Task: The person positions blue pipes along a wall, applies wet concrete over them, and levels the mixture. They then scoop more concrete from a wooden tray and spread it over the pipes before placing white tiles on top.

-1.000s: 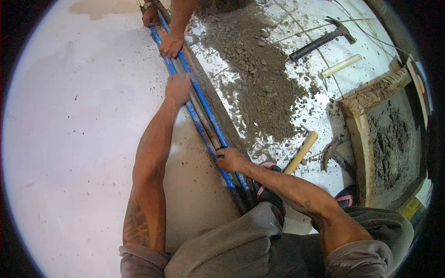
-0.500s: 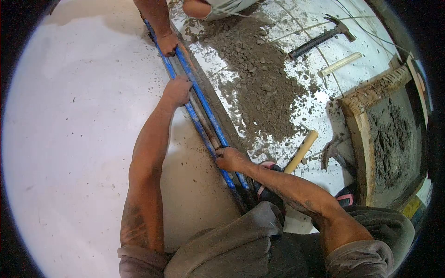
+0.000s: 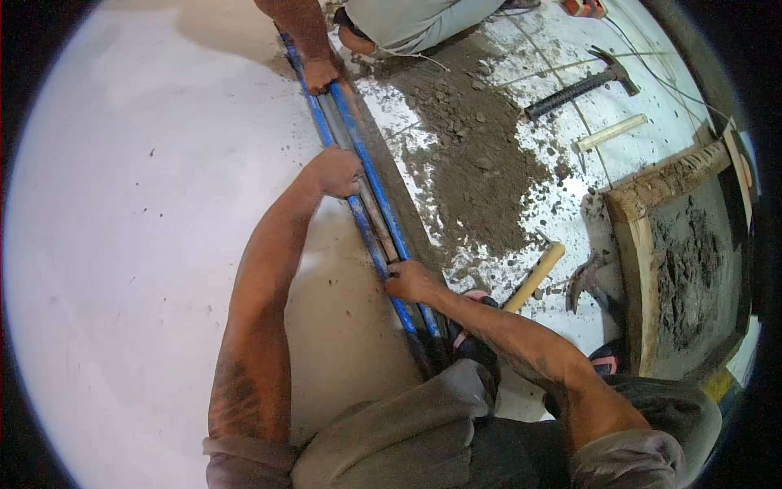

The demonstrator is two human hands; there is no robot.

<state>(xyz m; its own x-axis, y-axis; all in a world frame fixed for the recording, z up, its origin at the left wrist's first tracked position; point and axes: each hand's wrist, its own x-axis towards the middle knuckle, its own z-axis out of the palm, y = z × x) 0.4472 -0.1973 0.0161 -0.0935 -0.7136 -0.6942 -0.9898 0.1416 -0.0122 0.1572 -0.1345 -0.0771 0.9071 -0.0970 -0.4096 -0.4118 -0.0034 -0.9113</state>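
Observation:
Two parallel blue bars with a grey-brown strip between them run diagonally along the edge of the white surface. My left hand is closed on the bars near their middle, knuckles up. Lower down, my right hand has its fingers curled round the bars from the right side. At the upper end a co-worker's hand also grips the bars. My fingertips are partly hidden beneath both hands.
A pale surface spreads on the left. To the right are loose dirt, a black-handled hammer, a pale stick, a wooden-handled tool and a wood-edged tray of mortar. The co-worker's leg is at the top.
My left hand has shifted slightly down and right along the bars. The view has moved a little, showing more of the co-worker's leg and an orange object at the top.

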